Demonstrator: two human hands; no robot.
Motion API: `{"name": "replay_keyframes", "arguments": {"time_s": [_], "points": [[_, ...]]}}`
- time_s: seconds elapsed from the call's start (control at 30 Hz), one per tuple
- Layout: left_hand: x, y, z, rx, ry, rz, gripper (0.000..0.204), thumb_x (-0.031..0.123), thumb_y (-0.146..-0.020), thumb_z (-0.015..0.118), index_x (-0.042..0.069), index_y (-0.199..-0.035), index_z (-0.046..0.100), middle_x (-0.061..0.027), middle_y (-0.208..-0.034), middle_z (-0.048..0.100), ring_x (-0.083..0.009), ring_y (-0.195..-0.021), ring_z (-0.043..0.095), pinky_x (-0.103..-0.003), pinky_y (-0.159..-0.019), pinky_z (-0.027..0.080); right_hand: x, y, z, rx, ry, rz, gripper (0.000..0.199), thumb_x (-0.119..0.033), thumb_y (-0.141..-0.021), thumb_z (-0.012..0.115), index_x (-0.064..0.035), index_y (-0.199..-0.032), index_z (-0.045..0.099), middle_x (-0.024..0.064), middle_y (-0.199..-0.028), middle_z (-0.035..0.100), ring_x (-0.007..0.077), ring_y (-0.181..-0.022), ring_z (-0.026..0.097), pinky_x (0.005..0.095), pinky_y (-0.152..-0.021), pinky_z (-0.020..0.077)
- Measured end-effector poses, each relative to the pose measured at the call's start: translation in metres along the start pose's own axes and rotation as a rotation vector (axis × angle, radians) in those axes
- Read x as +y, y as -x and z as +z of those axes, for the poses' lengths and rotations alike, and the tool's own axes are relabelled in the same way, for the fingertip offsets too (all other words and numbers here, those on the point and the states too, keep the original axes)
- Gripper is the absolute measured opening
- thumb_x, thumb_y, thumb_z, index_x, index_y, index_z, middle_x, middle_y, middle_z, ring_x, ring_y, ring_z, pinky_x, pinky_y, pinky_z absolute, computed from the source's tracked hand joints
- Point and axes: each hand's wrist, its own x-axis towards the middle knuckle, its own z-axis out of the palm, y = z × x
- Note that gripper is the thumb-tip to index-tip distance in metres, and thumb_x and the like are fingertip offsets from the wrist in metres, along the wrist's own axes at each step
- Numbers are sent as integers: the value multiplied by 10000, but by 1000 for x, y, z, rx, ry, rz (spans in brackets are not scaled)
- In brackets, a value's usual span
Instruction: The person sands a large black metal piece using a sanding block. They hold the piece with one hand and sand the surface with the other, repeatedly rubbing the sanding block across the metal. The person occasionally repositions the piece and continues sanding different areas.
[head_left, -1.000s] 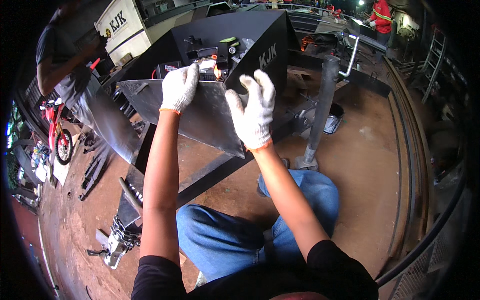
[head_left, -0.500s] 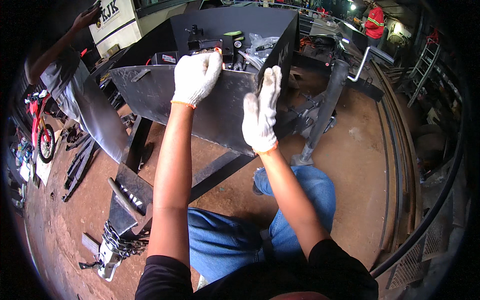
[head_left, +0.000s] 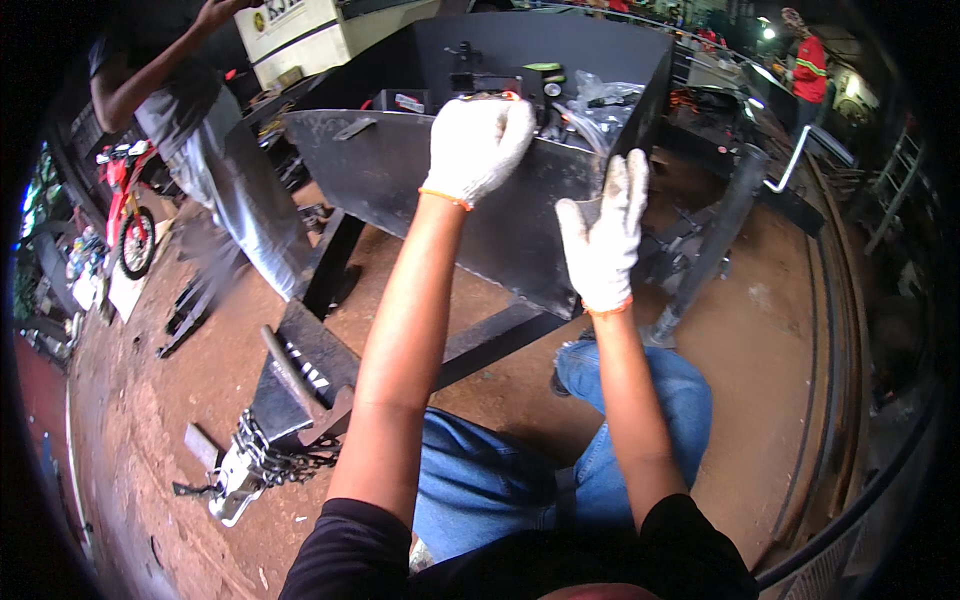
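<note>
A large black metal box (head_left: 520, 225) on an angled frame stands in front of me. My left hand (head_left: 477, 152), in a white knitted glove, is closed over the top edge of its near panel; the fingertips are hidden behind the glove's back. My right hand (head_left: 607, 245), gloved alike, is open at the panel's right corner, fingers pointing up and thumb spread. It appears to rest against the metal, though the contact is not fully visible. Inside the box lie clear plastic bags (head_left: 605, 100) and a small dark carton (head_left: 402, 101).
At lower left is a trailer coupler (head_left: 232, 490) wrapped in chain (head_left: 262, 450). A post with a crank handle (head_left: 795, 160) stands right of the box. One person (head_left: 205, 130) stands at left, another in a red jacket (head_left: 810, 70) far right. A red motorbike (head_left: 125, 195) is parked at left.
The whole view has swung left, so things sit farther right in the picture. My left hand keeps its place on the edge. My right thumb has spread wider from the fingers.
</note>
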Motion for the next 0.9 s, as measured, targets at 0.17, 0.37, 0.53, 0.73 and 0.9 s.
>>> {"name": "replay_keyframes", "arguments": {"time_s": [0.17,0.37,0.53,0.73,0.9], "points": [[3,0,5,80,-16,22,401,323,-978,540,54,-727,700,-192,-699,653,-385,-654,662,-446,-620,500,2,-19,16,125,-16,21,845,-300,-913,753,66,-1533,310,352,-1567,309,501,-1449,342,557,-1199,290],[13,1,2,49,-8,-60,411,325,-974,510,91,-712,723,-165,-695,671,-368,-645,672,-432,-619,504,-8,-62,15,165,-48,40,810,-356,-961,698,98,-1503,303,382,-1544,300,519,-1441,332,550,-1205,285],[20,-1,5,111,-45,-69,440,331,-975,496,93,-686,726,-171,-688,672,-366,-643,667,-436,-629,493,1,22,13,11,-88,204,774,-322,-960,680,92,-1497,306,364,-1562,280,529,-1431,340,565,-1192,299],[14,-2,9,123,-60,-41,378,293,-935,538,105,-652,702,-163,-654,660,-374,-608,657,-475,-624,494,-3,-73,18,213,-105,20,752,-319,-955,704,91,-1479,354,346,-1529,363,502,-1412,384,548,-1187,312],[10,1,9,123,6,-62,374,288,-933,522,116,-658,708,-162,-638,651,-376,-612,641,-487,-650,481,-6,-19,14,56,-167,100,696,-278,-996,650,18,-1534,322,297,-1579,332,462,-1459,347,522,-1199,297]]}}
